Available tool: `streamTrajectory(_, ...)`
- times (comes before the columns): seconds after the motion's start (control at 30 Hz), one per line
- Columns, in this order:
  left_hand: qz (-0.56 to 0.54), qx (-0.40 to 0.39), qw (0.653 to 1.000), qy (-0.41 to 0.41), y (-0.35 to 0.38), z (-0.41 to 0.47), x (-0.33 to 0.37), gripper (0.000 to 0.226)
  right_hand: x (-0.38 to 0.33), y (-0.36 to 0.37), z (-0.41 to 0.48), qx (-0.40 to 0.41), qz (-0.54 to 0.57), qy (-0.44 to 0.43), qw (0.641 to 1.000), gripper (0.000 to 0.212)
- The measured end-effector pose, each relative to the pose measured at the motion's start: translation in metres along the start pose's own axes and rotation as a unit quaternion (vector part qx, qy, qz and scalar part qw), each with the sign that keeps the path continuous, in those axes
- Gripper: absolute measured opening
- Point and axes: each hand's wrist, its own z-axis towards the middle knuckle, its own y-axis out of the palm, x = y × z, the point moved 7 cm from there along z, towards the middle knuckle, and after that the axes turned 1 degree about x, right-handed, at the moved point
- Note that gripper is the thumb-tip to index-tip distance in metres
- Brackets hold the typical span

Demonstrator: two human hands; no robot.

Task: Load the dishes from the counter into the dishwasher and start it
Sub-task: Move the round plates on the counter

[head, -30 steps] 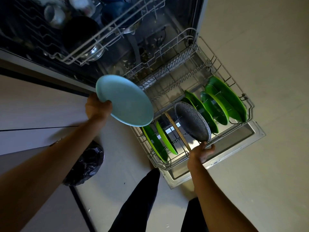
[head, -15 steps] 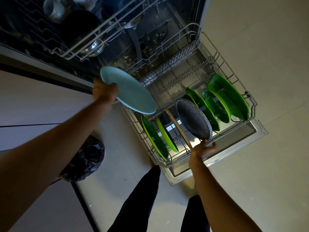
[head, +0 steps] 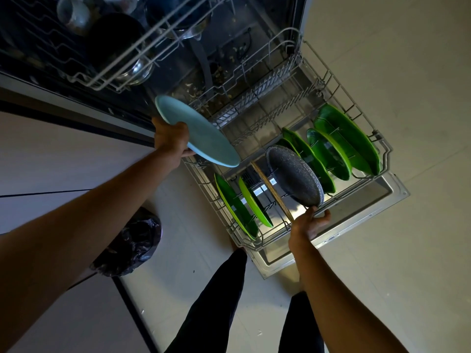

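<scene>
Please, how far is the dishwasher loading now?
Done: several green plates stand in the lower rack. In hand: the left hand holds a light blue plate over the rack; the right hand holds the speckled grey dish by its edge. Left: seat both, push the rack in, shut the door, start.

A: Can you read any lettering on the dishwasher door (head: 362,221) or the green plates (head: 344,138)?
B: No; nothing in your view carries a legible word, brand, number or sign

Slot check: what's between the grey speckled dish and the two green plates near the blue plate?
A thin wooden board standing on edge, seen in the head view.
</scene>
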Motion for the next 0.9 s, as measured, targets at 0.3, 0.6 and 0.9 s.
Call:
streamTrajectory(0.3,-0.008,-0.012,1.0,-0.011,0.038,-0.001,0.015,0.051,0.001,-0.002,-0.002,0.008,-0.007,-0.006,1.0,0.05)
streamTrajectory(0.6,-0.015,-0.004,1.0,-0.02,0.086,-0.013,0.007,0.05,-0.002,0.004,-0.003,-0.012,0.032,-0.001,0.999,0.039)
streamTrajectory(0.9,0.021,-0.055,0.997,-0.042,0.089,0.001,0.002,0.048,-0.002,0.004,-0.003,-0.032,0.027,0.012,0.999,0.048)
